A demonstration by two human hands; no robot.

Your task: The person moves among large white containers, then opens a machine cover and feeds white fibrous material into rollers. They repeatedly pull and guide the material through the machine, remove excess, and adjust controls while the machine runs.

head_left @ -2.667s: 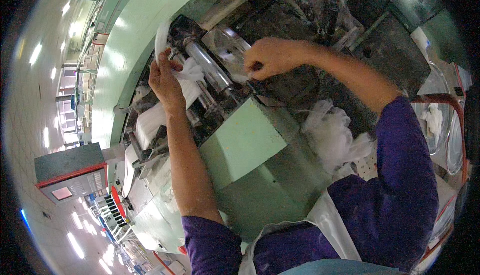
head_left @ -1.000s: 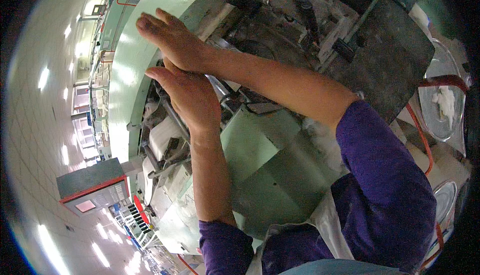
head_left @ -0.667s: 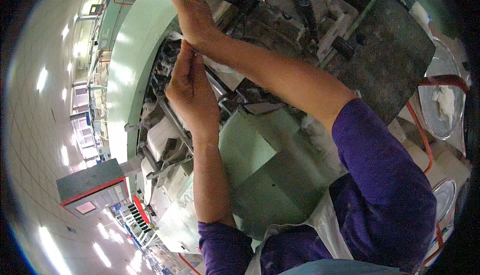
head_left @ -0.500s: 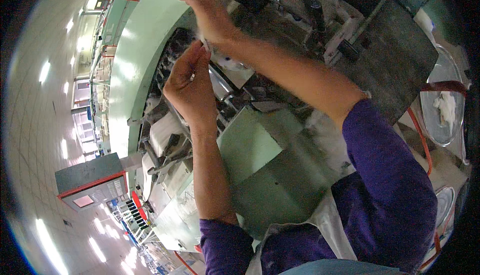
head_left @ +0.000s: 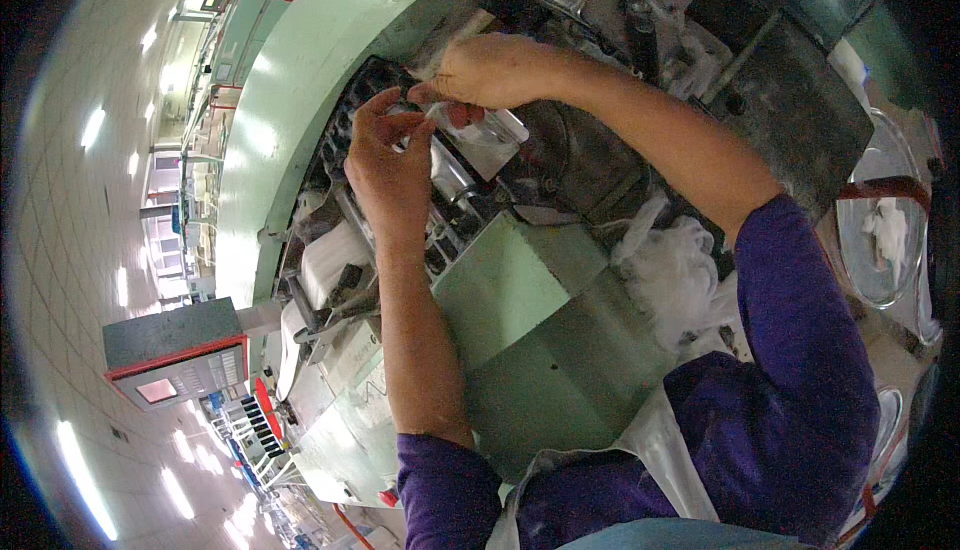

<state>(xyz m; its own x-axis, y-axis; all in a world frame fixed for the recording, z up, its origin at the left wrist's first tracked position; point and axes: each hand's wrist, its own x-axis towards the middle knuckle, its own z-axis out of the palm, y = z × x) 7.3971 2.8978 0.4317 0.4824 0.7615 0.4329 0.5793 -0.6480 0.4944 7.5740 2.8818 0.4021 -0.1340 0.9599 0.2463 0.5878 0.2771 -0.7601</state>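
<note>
Both hands meet above the open workings of a green machine. My left hand (head_left: 388,175) is closed in a pinch, thumb and fingertips together at a small white wisp of fibre (head_left: 436,113). From the right, my right hand (head_left: 490,72) reaches over with bent fingers closed at the same wisp; its fingertips are partly hidden. Just below the hands lies a shiny metal roller (head_left: 455,178), beside a clear or polished plate (head_left: 492,145). Dark machine parts sit behind the left fingers.
A curved pale green guard (head_left: 290,100) rises at the left. Green panels (head_left: 520,300) lie below my arms, with loose white fibre (head_left: 670,275) at their right. A grey control box (head_left: 180,350) stands lower left. White fibre lies in an oval container (head_left: 885,225) at far right.
My right hand has come down and to the right, from outstretched fingers to bent ones at the wisp. My left hand has shifted slightly. The roller area and loose fibre show more now.
</note>
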